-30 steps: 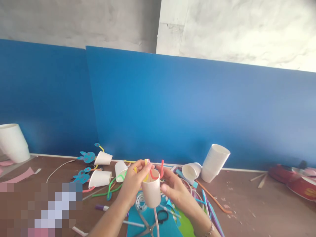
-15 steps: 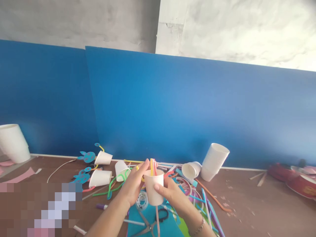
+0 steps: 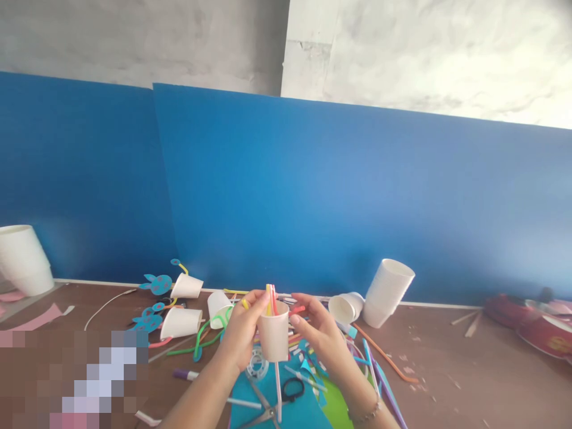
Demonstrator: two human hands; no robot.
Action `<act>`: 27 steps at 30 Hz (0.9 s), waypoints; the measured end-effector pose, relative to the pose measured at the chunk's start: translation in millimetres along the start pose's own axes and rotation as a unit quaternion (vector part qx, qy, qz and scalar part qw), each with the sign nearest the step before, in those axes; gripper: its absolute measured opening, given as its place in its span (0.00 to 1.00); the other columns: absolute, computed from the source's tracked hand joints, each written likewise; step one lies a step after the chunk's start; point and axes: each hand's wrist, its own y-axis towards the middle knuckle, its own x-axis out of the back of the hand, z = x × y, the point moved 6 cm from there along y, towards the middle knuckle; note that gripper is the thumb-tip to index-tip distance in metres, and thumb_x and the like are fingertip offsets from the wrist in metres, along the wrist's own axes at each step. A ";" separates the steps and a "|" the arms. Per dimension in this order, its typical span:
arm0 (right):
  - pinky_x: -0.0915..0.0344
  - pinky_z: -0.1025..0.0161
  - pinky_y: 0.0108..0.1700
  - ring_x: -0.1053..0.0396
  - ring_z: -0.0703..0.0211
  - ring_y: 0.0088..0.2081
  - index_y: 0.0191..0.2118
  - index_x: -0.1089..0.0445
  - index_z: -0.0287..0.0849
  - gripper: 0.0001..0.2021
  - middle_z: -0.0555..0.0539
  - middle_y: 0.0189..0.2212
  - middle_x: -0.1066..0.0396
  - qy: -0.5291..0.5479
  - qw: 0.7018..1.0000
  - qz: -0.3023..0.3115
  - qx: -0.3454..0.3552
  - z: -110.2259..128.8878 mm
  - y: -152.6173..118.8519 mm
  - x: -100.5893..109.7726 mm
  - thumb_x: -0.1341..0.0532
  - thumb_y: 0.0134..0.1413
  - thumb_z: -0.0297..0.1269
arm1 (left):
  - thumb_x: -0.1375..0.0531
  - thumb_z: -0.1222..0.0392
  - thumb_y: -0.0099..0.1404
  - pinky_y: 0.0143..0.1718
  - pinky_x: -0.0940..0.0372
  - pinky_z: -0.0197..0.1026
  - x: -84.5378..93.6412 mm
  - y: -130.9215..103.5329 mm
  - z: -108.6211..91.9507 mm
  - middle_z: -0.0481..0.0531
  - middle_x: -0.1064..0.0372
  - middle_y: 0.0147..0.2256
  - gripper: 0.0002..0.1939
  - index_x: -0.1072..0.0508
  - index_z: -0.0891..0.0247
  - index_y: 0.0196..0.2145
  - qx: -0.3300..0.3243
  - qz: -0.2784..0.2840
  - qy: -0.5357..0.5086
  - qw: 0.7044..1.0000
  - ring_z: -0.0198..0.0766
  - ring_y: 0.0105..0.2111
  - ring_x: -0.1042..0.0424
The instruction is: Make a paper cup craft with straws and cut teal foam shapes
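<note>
The person's left hand [image 3: 241, 333] is closed around the side of a white paper cup [image 3: 274, 342], its thumb and fingers pinching at the rim. The right hand [image 3: 316, 325] is half open and curled beside the cup, near a bent red straw end [image 3: 297, 310]; whether it touches that end is unclear. The cup is held upright above the worktable, with yellow and red-and-white straws [image 3: 271, 300] standing up out of its mouth and a striped straw [image 3: 279, 393] hanging below its base. Under it, scissors [image 3: 268, 412] lie on blue paper [image 3: 308, 411], near a clear tape roll [image 3: 257, 364]. Farther back on the left, three white cups [image 3: 181, 323] lie tipped over among coloured straws and blue paper cutouts [image 3: 149, 322]. To the right, a tall nested cup stack [image 3: 388, 293] leans next to another tipped cup [image 3: 345, 310]. Behind stands a blue panel [image 3: 313, 202].
</note>
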 end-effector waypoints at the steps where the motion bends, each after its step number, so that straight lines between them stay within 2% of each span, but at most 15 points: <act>1: 0.35 0.61 0.38 0.33 0.54 0.37 0.42 0.29 0.42 0.21 0.46 0.34 0.29 -0.009 1.000 -0.020 0.008 2.3 0.5 3.1 0.32 0.45 0.50 | 0.34 0.47 0.53 0.27 0.41 0.34 0.1 0.1 -2.0 0.51 0.27 0.29 0.17 0.28 0.64 0.32 -0.016 -0.001 0.010 1.000 0.33 0.25 0.32; 3: 0.38 0.63 0.34 0.35 0.58 0.31 0.30 0.27 0.41 0.16 0.49 0.27 0.31 -0.019 0.999 -0.036 0.005 5.2 0.8 5.7 0.32 0.44 0.49 | 0.35 0.47 0.54 0.28 0.40 0.34 -1.1 -0.5 -4.9 0.50 0.28 0.27 0.17 0.28 0.64 0.31 -0.045 0.003 0.025 0.999 0.33 0.26 0.32; 5: 0.42 0.65 0.29 0.39 0.62 0.25 0.23 0.29 0.40 0.17 0.51 0.21 0.35 -0.016 0.999 -0.035 -0.015 5.3 0.6 5.6 0.33 0.45 0.51 | 0.35 0.47 0.55 0.28 0.40 0.34 -3.1 -1.9 -5.7 0.49 0.28 0.26 0.16 0.28 0.64 0.31 -0.062 0.008 0.037 0.997 0.34 0.26 0.32; 9: 0.47 0.67 0.24 0.44 0.65 0.21 0.22 0.33 0.40 0.21 0.53 0.17 0.39 -0.035 0.998 0.014 -0.057 2.1 -0.6 -1.1 0.38 0.47 0.56 | 0.37 0.47 0.58 0.29 0.39 0.33 -8.0 -6.2 -5.7 0.49 0.28 0.27 0.15 0.27 0.63 0.33 -0.079 0.027 0.078 0.993 0.34 0.27 0.32; 11: 0.48 0.67 0.24 0.43 0.64 0.21 0.23 0.35 0.41 0.21 0.53 0.18 0.38 -0.085 0.995 0.030 -0.037 4.6 -1.4 -2.8 0.42 0.51 0.56 | 0.37 0.48 0.58 0.29 0.39 0.33 -9.7 -8.0 -7.0 0.49 0.28 0.28 0.15 0.27 0.63 0.34 -0.088 0.036 0.099 0.991 0.34 0.28 0.32; 13: 0.46 0.66 0.25 0.41 0.62 0.23 0.25 0.37 0.42 0.19 0.52 0.20 0.37 -0.158 0.987 0.016 0.016 11.4 -2.8 -0.8 0.46 0.57 0.53 | 0.38 0.48 0.59 0.30 0.39 0.33 -10.6 -9.1 -8.5 0.49 0.28 0.28 0.15 0.27 0.63 0.33 -0.090 0.038 0.107 0.989 0.35 0.29 0.31; 15: 0.46 0.66 0.26 0.40 0.61 0.25 0.26 0.39 0.43 0.17 0.51 0.22 0.36 -0.243 0.968 -0.007 0.068 17.9 -5.3 1.5 0.49 0.61 0.48 | 0.38 0.48 0.59 0.30 0.39 0.34 -11.3 -10.0 -9.5 0.49 0.28 0.27 0.15 0.27 0.64 0.32 -0.088 0.036 0.102 0.990 0.35 0.29 0.31; 18: 0.48 0.65 0.26 0.40 0.60 0.24 0.27 0.42 0.44 0.15 0.51 0.21 0.37 -0.365 0.923 -0.023 0.118 22.0 -8.9 1.0 0.54 0.64 0.42 | 0.37 0.48 0.58 0.33 0.38 0.34 -14.1 -11.7 -9.6 0.50 0.27 0.30 0.15 0.27 0.64 0.34 -0.082 0.041 0.089 0.992 0.36 0.31 0.31; 20: 0.50 0.65 0.26 0.41 0.60 0.22 0.28 0.44 0.45 0.14 0.51 0.21 0.38 -0.424 0.893 -0.022 0.146 22.9 -10.3 -1.7 0.55 0.65 0.39 | 0.37 0.48 0.58 0.35 0.37 0.35 -16.3 -12.8 -8.5 0.50 0.26 0.32 0.15 0.26 0.63 0.35 -0.072 0.049 0.082 0.993 0.37 0.33 0.30; 22: 0.51 0.64 0.25 0.42 0.60 0.22 0.27 0.44 0.45 0.14 0.51 0.21 0.39 -0.456 0.876 -0.018 0.159 23.9 -10.8 -4.0 0.56 0.64 0.39 | 0.36 0.48 0.57 0.36 0.37 0.36 -17.3 -13.4 -8.0 0.51 0.26 0.33 0.16 0.26 0.64 0.36 -0.064 0.051 0.075 0.994 0.37 0.34 0.30; 24: 0.52 0.64 0.25 0.42 0.60 0.21 0.26 0.44 0.45 0.15 0.51 0.20 0.39 -0.451 0.879 -0.015 0.152 26.4 -10.6 -4.4 0.56 0.65 0.39 | 0.36 0.48 0.56 0.35 0.37 0.35 -17.2 -13.3 -8.8 0.51 0.26 0.32 0.16 0.26 0.64 0.35 -0.061 0.049 0.066 0.995 0.37 0.33 0.30; 26: 0.49 0.65 0.25 0.40 0.60 0.22 0.29 0.39 0.44 0.15 0.52 0.20 0.38 -0.402 0.907 -0.002 0.125 29.5 -10.4 -3.4 0.55 0.65 0.42 | 0.35 0.48 0.55 0.34 0.37 0.35 -16.1 -12.6 -9.8 0.50 0.27 0.30 0.16 0.26 0.64 0.34 -0.057 0.043 0.049 0.996 0.36 0.31 0.30; 27: 0.46 0.65 0.26 0.38 0.59 0.23 0.34 0.36 0.44 0.14 0.51 0.21 0.35 -0.358 0.928 0.007 0.103 30.4 -10.3 -2.5 0.54 0.65 0.43 | 0.35 0.48 0.55 0.32 0.38 0.34 -15.3 -11.9 -9.5 0.50 0.27 0.29 0.16 0.26 0.64 0.33 -0.049 0.038 0.036 0.997 0.35 0.30 0.30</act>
